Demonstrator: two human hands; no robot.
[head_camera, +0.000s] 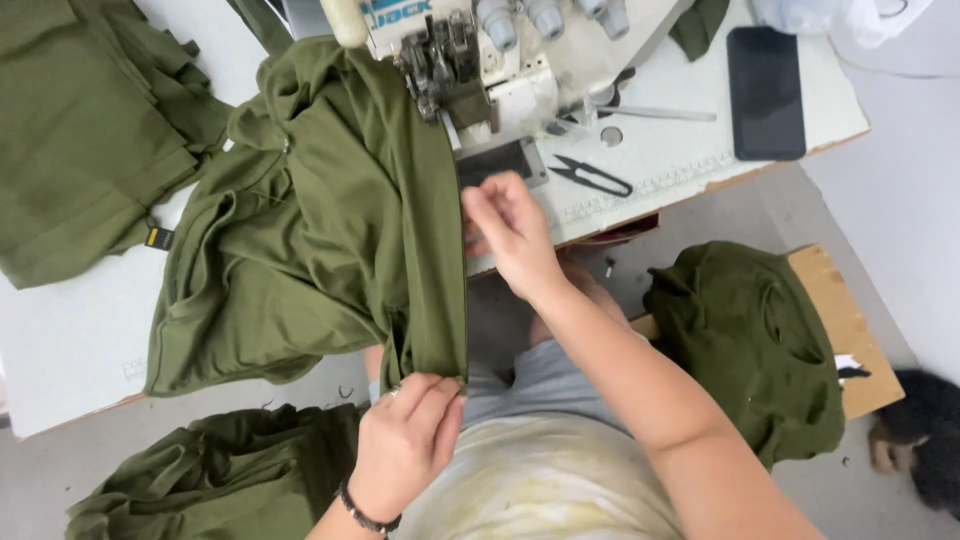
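Olive garment (320, 230) on desk (70, 340), straight edge running out from overlock machine (450, 60). My left hand (405, 440) fingers clenched on near end, right hand (510, 230) fingers pinching edge beside machine: seam held taut, aligned for presser foot. Thread snips (592, 177) right of machine, within reach.

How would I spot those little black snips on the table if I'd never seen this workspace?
Start at the sewing machine at the top of the white table. Just right of the person's right hand lie the thread snips: small, black, with two thin pointed blades. The only other black thing nearby, the phone, is a flat rectangle.
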